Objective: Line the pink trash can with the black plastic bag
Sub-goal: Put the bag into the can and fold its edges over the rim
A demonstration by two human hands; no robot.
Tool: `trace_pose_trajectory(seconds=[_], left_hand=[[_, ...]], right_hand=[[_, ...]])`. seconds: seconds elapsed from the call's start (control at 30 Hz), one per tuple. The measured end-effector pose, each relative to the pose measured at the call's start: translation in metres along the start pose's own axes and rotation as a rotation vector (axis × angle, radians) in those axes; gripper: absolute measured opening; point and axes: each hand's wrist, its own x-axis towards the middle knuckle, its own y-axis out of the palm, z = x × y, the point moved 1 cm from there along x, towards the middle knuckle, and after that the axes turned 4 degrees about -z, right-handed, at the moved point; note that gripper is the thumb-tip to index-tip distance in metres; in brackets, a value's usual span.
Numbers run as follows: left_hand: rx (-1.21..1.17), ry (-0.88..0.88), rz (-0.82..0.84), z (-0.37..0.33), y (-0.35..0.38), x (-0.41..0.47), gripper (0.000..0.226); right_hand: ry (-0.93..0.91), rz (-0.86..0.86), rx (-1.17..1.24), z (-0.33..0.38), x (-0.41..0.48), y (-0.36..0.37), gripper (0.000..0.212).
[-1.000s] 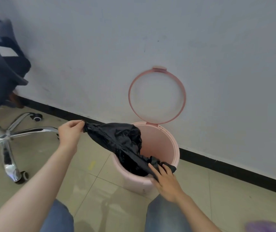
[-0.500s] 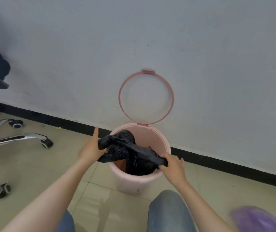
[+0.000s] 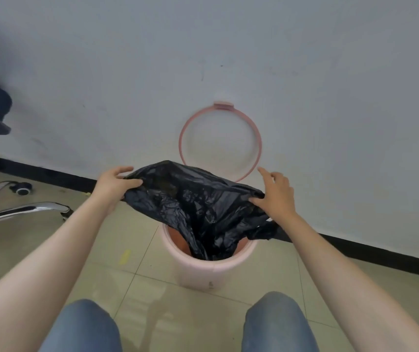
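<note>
1. Pink trash can (image 3: 209, 271): lower centre of the frame, standing on the tiled floor (image 3: 132, 283) by the white wall (image 3: 228, 47); ring lid (image 3: 220, 142) tipped up against the wall.
2. Black plastic bag (image 3: 195, 207): stretched above the can's mouth, lower end hanging inside.
3. Left hand (image 3: 113, 184): grip closed on the bag's left edge.
4. Right hand (image 3: 275, 193): thumb pinching the bag's right edge, fingers spread.
5. Chair base (image 3: 23, 209): chrome, left edge.

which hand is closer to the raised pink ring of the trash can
Right. The right hand grips the black bag just below the pink ring, index finger almost at its lower right edge. The left hand holds the bag's other side, well left of it.
</note>
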Motion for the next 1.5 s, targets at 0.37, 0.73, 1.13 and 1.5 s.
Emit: trace_pose_trajectory(seconds=[0.37, 0.73, 1.13, 1.5], left_hand=[[-0.084, 0.002, -0.042, -0.010, -0.029, -0.016, 0.036], [0.576, 0.689, -0.362, -0.009, -0.010, -0.022, 0.044], [1.204, 0.976, 0.416, 0.080, 0.090, -0.060, 0.048], [0.724, 0.969, 0.343, 0.049, 0.068, -0.058, 0.032]], right_hand=[[-0.699, 0.154, -0.623, 0.013, -0.058, 0.065, 0.054], [-0.528, 0.182, -0.147, 0.001, -0.038, 0.025, 0.014], [-0.111, 0.220, 0.180, -0.020, -0.041, -0.001, 0.024], [-0.410, -0.236, -0.306, -0.004, -0.072, 0.052, 0.056]])
